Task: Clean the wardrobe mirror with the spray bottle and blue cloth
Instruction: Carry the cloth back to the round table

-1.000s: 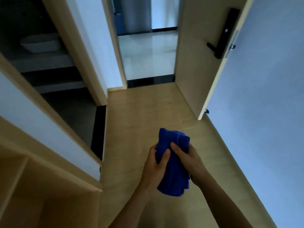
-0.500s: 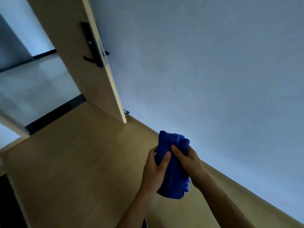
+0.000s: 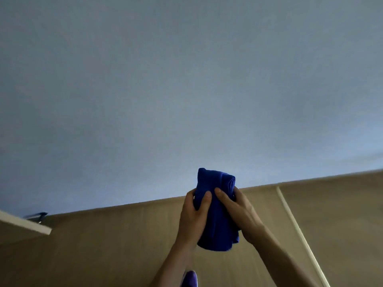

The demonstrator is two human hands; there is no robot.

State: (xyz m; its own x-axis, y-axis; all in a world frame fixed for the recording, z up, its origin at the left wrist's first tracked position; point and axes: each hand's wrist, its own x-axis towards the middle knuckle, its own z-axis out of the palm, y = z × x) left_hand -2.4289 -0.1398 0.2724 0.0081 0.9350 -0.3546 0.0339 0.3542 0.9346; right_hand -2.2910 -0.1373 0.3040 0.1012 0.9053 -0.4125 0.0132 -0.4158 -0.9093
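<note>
You have the blue cloth point(image 3: 217, 224) bunched into a thick roll, held in mid-air near you and a little right of centre, over the wooden floor point(image 3: 124, 245) and in front of the pale wall point(image 3: 186, 90). Your left hand point(image 3: 193, 216) wraps it from the left with the thumb laid up the front. Your right hand point(image 3: 240, 212) closes on it from the right, its thumb pressing across the front just beside the other thumb. Both grips are clamped on the fabric.

Expect the cloth to handle as a light, soft, limp thing. It looks like plush fabric, so it should not slide through your fingers, but it has no stiffness of its own. The top stands clear above your thumbs and the bottom hangs below your palms, and either end will likely sag or unroll if you loosen up.

Take hold across the thick middle, where the folds stack. One hand should be enough to carry it. To wipe, you would probably do better with a flat pad under a spread palm than with a fist.

Neither the spray bottle nor the wardrobe mirror shows from here.
</note>
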